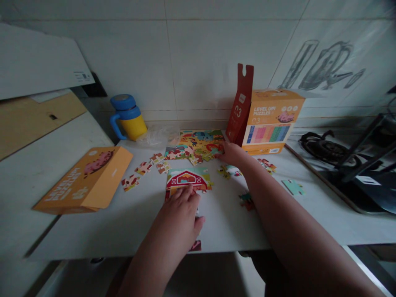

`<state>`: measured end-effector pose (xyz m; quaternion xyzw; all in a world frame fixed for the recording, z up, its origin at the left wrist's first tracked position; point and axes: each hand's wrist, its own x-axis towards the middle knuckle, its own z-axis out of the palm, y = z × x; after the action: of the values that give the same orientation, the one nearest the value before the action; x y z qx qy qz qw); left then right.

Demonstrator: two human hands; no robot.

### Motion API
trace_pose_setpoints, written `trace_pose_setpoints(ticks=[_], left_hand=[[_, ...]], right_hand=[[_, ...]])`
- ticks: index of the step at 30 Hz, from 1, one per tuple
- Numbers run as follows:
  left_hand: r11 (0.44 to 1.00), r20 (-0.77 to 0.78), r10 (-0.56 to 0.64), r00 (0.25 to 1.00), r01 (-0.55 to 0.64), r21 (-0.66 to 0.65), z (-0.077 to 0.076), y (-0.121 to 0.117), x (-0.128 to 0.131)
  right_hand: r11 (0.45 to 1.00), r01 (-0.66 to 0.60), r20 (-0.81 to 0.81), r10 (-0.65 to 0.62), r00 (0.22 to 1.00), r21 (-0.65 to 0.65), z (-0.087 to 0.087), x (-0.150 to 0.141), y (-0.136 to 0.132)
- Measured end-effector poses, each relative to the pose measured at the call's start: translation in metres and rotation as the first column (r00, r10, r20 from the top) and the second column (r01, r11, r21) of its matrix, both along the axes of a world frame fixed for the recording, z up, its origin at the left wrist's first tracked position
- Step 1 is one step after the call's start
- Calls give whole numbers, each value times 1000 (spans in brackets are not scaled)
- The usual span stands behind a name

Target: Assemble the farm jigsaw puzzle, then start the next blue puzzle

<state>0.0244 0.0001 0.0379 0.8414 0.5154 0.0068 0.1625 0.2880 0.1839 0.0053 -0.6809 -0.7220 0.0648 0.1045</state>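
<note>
"Where's the barn puzzle (186,178)?"

"At the centre. The left hand (182,208) covers its six o'clock edge, fingers slightly bent; I can't tell its grip."

"The right hand (232,155)?"

"Two o'clock, half curled by the farm picture (198,144), hold hidden."

"Beyond?"

"Orange box (83,179) at nine, open box (269,117) at two."

The left hand (185,202) lies over the barn puzzle (185,176) on the surface (222,222), and the right hand (231,154) reaches to the right edge of the picture (201,140). An orange box (274,109) stands beyond the right arm; a mug (133,123) stands near the wall (198,62) at left.
</note>
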Motion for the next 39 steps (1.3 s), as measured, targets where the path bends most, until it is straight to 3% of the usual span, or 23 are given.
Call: trace_pose_setpoints(ticks=[8,14,17,18,21,24,33,39], left_hand=[[1000,6,-2,1000,2,15,-2,1,0],[999,5,10,1000,-10,33,-2,0,1],[998,20,29,999,-30,49,-3,-1,0],[998,23,30,999,-32,53,-3,-1,-1],[999,6,29,1000,-29,42,-3,0,-4],[999,-11,31,999,-31,27,-2,2,-8],[997,23,49,999,-50,55,0,-2,-12],[997,24,44,999,-45,61,-2,-1,-12]], right_hand=[[997,76,-320,-82,944,-32,12,3,-14],[981,-2,-608,-117,786,-192,16,-3,-27],[937,-122,-748,-178,640,-327,15,-7,-29],[917,-168,-759,-186,624,-363,15,-9,-30],[876,-218,-658,-139,740,-430,17,-12,-32],[871,-210,-522,-61,851,-445,21,-15,-34],[858,-142,-321,-28,947,-494,35,-25,-44],[871,-122,-241,4,970,-476,41,-27,-48]])
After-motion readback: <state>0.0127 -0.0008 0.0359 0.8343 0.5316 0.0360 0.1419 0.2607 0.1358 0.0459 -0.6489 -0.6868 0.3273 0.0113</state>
